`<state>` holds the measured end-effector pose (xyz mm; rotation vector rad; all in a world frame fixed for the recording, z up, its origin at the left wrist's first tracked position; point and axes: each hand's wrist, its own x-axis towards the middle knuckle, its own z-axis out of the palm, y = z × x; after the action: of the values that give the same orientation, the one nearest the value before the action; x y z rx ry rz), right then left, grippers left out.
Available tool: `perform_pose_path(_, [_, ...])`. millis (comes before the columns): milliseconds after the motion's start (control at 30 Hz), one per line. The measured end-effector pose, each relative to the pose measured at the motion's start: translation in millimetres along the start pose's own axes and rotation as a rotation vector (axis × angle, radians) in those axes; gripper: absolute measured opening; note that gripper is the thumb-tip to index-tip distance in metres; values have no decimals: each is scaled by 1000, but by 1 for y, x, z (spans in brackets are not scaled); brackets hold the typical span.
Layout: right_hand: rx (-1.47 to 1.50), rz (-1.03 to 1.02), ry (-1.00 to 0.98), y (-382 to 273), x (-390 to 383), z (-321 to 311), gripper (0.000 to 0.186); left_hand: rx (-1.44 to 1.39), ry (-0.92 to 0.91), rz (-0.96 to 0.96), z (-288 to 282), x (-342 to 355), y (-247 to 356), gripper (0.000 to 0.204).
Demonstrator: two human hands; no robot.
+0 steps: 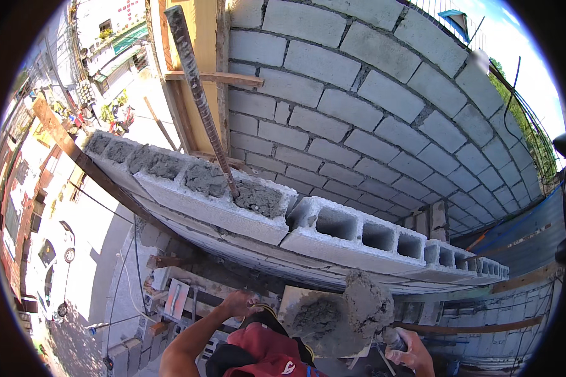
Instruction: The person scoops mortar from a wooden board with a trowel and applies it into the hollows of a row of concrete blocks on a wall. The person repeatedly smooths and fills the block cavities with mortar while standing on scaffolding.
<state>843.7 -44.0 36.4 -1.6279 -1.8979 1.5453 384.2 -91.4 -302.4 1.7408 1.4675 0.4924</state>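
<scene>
My right hand (409,352) grips the handle of a trowel (393,339), its blade heaped with wet grey mortar (365,301). Left of the trowel lies a board (295,292) with a darker pile of mortar (317,317). My left hand (239,305) is closed beside my body; what it holds, if anything, I cannot make out. Above my hands runs a block wall top: mortar-filled cores (258,201) around an upright steel bar (201,107) at left, hollow cores (377,235) at right.
A tall block wall (371,107) stands behind, with yellow wooden boarding (207,44) beside it. A long plank (69,138) slants along the left. Far below at left are a street and a parked white car (56,264). Metal sheeting (516,232) is at right.
</scene>
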Motion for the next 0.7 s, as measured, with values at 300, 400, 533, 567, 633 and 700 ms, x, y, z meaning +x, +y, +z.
perform_pose_path(300, [-1075,-576,116,-184,167,-37,44,-510,485,474,-148,57,252,51])
perform_pose_path(400, [-1262,-566,199,-176,175,-23,45,-537,445,292,-166,71,260,62])
perform_pose_path(533, [-1274,-496,299,-181,150,-37,47,-457,447,248,-165,80,257,62])
perform_pose_path(567, [-1276,-520,324,-188,141,-45,49,-459,441,228,-163,78,256,63])
perform_pose_path(633, [-1312,-611,381,-203,129,-61,51,-414,457,187,-160,72,253,63])
perform_pose_path(700, [-1395,-680,407,-219,126,-73,53,-334,466,103,-160,64,248,64])
